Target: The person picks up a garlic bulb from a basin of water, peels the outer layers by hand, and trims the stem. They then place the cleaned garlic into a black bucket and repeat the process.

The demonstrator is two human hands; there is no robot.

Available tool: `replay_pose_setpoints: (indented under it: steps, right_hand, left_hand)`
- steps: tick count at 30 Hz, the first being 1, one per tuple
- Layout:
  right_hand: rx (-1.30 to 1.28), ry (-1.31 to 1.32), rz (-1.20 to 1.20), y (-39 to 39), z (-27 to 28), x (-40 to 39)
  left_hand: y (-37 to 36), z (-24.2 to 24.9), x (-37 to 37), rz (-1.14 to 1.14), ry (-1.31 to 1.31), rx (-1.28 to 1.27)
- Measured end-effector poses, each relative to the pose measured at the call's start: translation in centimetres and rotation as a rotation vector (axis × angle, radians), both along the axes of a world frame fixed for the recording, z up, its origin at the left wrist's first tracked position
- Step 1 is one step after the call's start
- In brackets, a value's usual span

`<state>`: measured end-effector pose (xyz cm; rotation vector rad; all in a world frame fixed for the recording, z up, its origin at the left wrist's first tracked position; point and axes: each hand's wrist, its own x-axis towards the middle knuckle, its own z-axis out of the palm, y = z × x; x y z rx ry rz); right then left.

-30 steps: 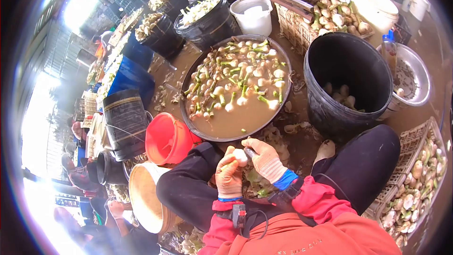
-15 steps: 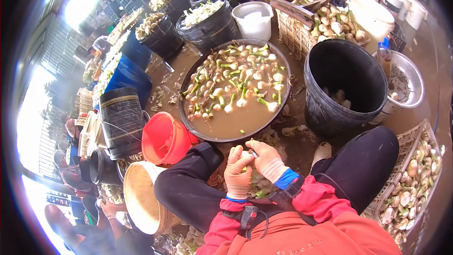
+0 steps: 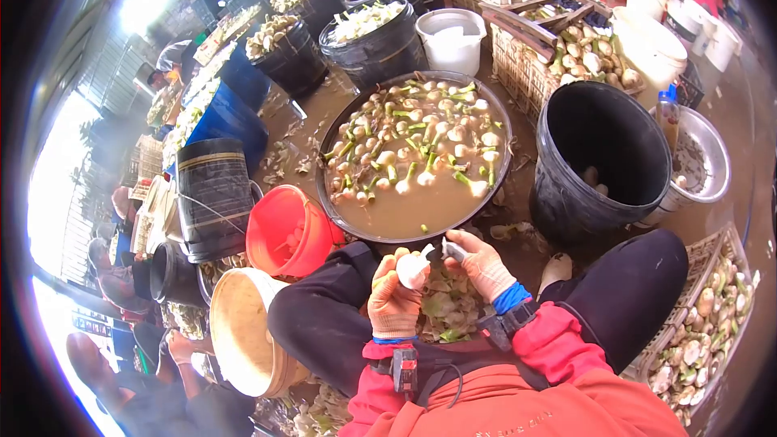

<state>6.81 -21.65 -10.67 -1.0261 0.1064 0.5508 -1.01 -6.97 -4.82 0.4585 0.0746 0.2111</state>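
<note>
My left hand (image 3: pixel 394 295), in an orange-and-white glove, is closed around a white garlic bulb (image 3: pixel 413 271), with its pale peeled side facing up. Just to the right, apart from the bulb, my right hand (image 3: pixel 482 265) grips a small knife (image 3: pixel 455 252), mostly hidden by the fingers. A scrap of pale skin shows near its tip. Below both hands, peeled-off skins (image 3: pixel 447 307) lie in a heap between my legs. In front stands a wide round basin (image 3: pixel 322 194) of muddy water with several garlic bulbs on green stalks floating in it.
A red bucket (image 3: pixel 261 222) and a beige bucket (image 3: pixel 231 332) stand at my left. To the right are a large black bucket (image 3: pixel 550 170) with some bulbs and a crate (image 3: pixel 732 247) of bulbs. Other people sit at far left, including one person's arm (image 3: pixel 182 348).
My hands have moved apart; the right hand with the knife has shifted right and up, away from the bulb. The bulb now shows more white in my left hand. The view has turned slightly.
</note>
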Motion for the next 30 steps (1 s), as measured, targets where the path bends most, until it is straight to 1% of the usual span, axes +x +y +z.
replay_pose_setpoints:
  steps: [1, 2, 4, 5, 6, 8, 9, 10, 12, 13, 14, 16, 17, 18, 20, 21, 22, 23, 24, 25, 26, 27, 28, 29, 30]
  right_hand:
    - [0.194, -0.039, 0.083, -0.1, 1.5, -0.1]
    - [0.191, -0.035, 0.085, 0.1, 2.0, 0.0]
    - [0.61, 0.309, 0.2, 0.7, 2.9, 0.1]
    - [0.363, -0.112, 0.137, 1.0, 4.2, -1.2]
    - [0.363, -0.113, 0.133, 1.0, 3.9, -1.5]
    - [0.167, -0.424, 0.138, 1.1, 3.7, -1.7]
    - [0.092, -0.495, 0.108, 1.1, 4.2, -2.0]
    - [0.093, -0.494, 0.109, 1.3, 4.2, -2.1]
    - [-0.003, -0.267, 0.168, 1.7, 4.4, -2.6]
    - [-0.13, -0.569, 0.1, 2.1, 4.6, -2.9]
    - [-0.13, -0.571, 0.106, 2.0, 4.7, -2.9]
    - [-0.29, -0.793, 0.158, 1.7, 4.9, -2.8]
    - [-0.233, -0.735, 0.186, 1.5, 5.5, -2.8]
    - [-0.229, -0.736, 0.194, 1.3, 6.2, -2.8]
    - [-0.174, -0.513, 0.332, 0.7, 7.2, -2.6]
    - [0.022, -0.831, 0.301, 1.3, 6.0, -2.5]
    - [-0.092, -0.953, 0.363, 0.8, 5.4, -3.6]
    - [-0.261, -0.96, 0.541, 0.6, 6.6, -3.8]
    - [-0.261, -0.954, 0.528, 0.6, 7.8, -3.9]
    - [-0.229, -0.984, 0.364, 0.4, 6.9, -3.3]
    - [-0.275, -0.65, 0.259, 0.8, 6.0, -3.5]
    - [-0.119, -0.305, 0.155, 0.9, 6.5, -3.0]
    - [-0.108, -0.331, 0.123, 0.5, 4.8, -2.0]
    - [-0.201, -0.299, 0.125, 0.4, 3.6, -1.4]
    - [-0.203, -0.284, 0.137, 0.2, 1.8, -1.1]
  left_hand:
    - [0.2, -0.5, -0.1, -0.001, 0.03, 0.046]
    - [0.1, -0.6, -0.3, 0.001, 0.033, 0.042]
    - [0.1, -0.6, -0.4, -0.033, 0.211, 0.022]
    - [0.1, -0.8, -0.3, -0.035, 0.211, 0.022]
    - [0.1, -1.3, -0.3, -0.039, 0.272, 0.033]
    - [0.1, -1.7, -0.3, -0.044, 0.392, 0.055]
    - [-0.5, -1.2, -0.1, 0.002, 0.479, 0.062]
    - [-0.7, -1.6, 0.1, 0.003, 0.48, 0.062]
    - [-1.1, -2.1, 0.5, 0.083, 0.511, 0.074]
    - [-1.4, -2.3, 0.5, 0.146, 0.585, 0.124]
    - [-1.1, -3.3, 0.2, 0.151, 0.584, 0.122]
    - [0.0, -6.1, -0.6, 0.092, 0.499, 0.103]
    - [-1.0, -4.2, -0.2, 0.147, 0.617, 0.116]
    - [-1.3, -3.6, -0.1, 0.155, 0.617, 0.113]
    - [-1.4, -3.1, 0.1, 0.138, 0.647, 0.047]
    - [-1.0, -2.9, 0.4, 0.197, 0.649, 0.099]
    - [0.1, -2.4, 0.7, 0.282, 0.646, 0.152]
    - [2.1, -1.5, 1.0, 0.165, 0.455, -0.164]
    - [4.2, -0.4, 1.1, 0.05, 0.225, -0.449]
    - [5.3, 1.7, 1.1, 0.074, 0.148, -0.428]
    - [5.8, 4.1, 0.8, 0.086, 0.086, -0.402]
    - [6.8, 5.7, 0.3, 0.205, 0.136, -0.297]
    - [7.8, 7.5, -0.6, 0.221, 0.033, -0.224]
    - [8.9, 9.1, -1.4, 0.354, 0.052, -0.136]
    - [10.0, 10.2, -2.4, 0.481, 0.074, -0.049]
